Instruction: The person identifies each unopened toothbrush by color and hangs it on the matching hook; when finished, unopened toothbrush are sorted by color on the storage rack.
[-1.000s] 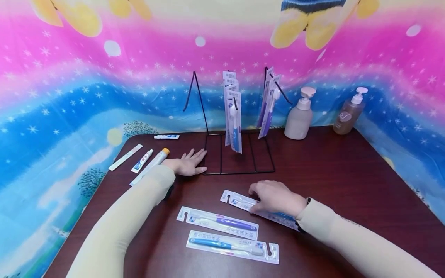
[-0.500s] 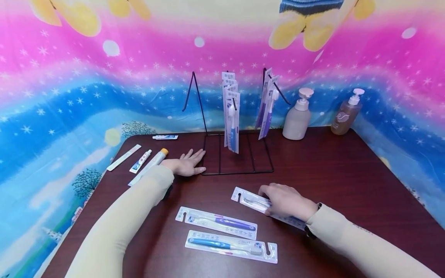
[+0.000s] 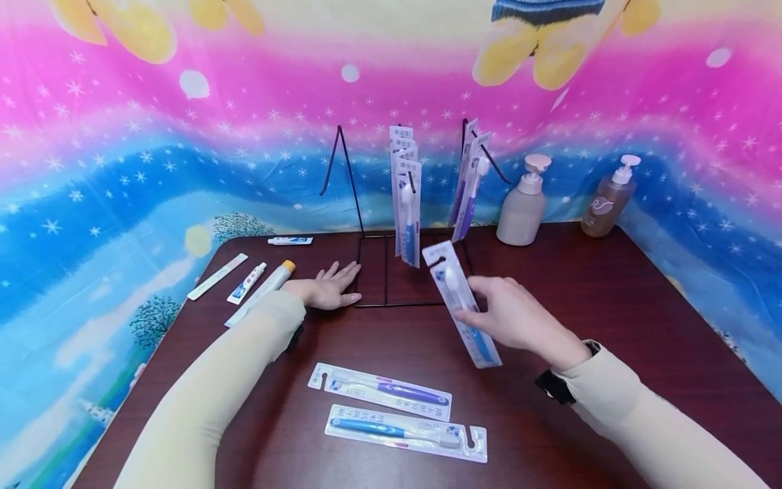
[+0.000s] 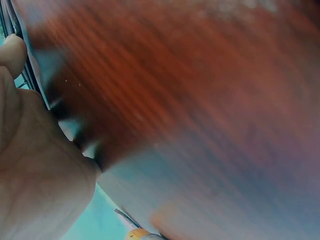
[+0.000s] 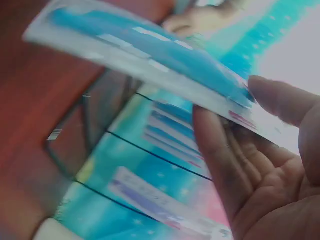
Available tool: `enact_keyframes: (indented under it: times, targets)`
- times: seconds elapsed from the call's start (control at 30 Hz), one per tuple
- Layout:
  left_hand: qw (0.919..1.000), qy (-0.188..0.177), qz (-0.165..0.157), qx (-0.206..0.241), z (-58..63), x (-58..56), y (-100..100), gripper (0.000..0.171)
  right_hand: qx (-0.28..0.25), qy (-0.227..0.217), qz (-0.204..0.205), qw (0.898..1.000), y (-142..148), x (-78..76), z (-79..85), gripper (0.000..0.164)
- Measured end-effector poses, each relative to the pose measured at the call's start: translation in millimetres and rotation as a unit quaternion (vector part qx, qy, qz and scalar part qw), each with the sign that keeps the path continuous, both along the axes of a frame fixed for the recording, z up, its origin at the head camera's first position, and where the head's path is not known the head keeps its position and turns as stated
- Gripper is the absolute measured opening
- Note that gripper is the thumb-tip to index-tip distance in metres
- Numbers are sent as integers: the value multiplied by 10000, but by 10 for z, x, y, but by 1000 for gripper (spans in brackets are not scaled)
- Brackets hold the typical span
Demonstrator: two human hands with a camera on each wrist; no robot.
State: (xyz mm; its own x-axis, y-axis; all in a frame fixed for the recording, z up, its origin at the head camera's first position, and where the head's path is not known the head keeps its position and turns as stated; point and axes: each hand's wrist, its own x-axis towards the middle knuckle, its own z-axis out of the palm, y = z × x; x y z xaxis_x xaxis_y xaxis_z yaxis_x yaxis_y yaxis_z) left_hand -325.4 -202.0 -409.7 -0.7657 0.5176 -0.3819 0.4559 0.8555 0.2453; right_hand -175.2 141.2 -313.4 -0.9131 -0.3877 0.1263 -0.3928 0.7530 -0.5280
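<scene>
My right hand (image 3: pixel 519 314) pinches a packaged blue toothbrush (image 3: pixel 453 288) between thumb and fingers, its hook-hole end tilted up in front of the rack. In the right wrist view the blue handle of the toothbrush (image 5: pixel 150 45) shows through the clear blister. My left hand (image 3: pixel 330 286) lies flat on the table with straight fingers at the left edge of the black wire rack (image 3: pixel 386 272). Packaged toothbrushes (image 3: pixel 408 210) hang on the middle hook, and purple ones (image 3: pixel 470 190) on the right hook. The left hook (image 3: pixel 330 163) carries nothing.
A packaged purple toothbrush (image 3: pixel 385 392) and a blue one (image 3: pixel 403 433) lie at the front. Left of my left hand are toothpaste tubes (image 3: pixel 247 283) and a slim white packet (image 3: pixel 217 276). Two pump bottles, one pale (image 3: pixel 521 210) and one brown (image 3: pixel 607 204), stand at back right.
My right hand has lifted the packaged blue toothbrush off the table and carried it toward the rack, turning it steeper. The left hand has stayed in place.
</scene>
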Motion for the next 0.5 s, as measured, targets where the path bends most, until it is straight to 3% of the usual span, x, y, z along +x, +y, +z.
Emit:
enact_keyframes:
  times: [0.23, 0.5]
  targets:
    - [9999, -67, 61, -47, 7, -6, 3, 76, -764, 307, 24, 9966, -200, -84, 271, 42]
    - [10000, -80, 21, -22, 24, 10, 16, 76, -1021, 352, 104, 9941, -422, -261, 431, 50]
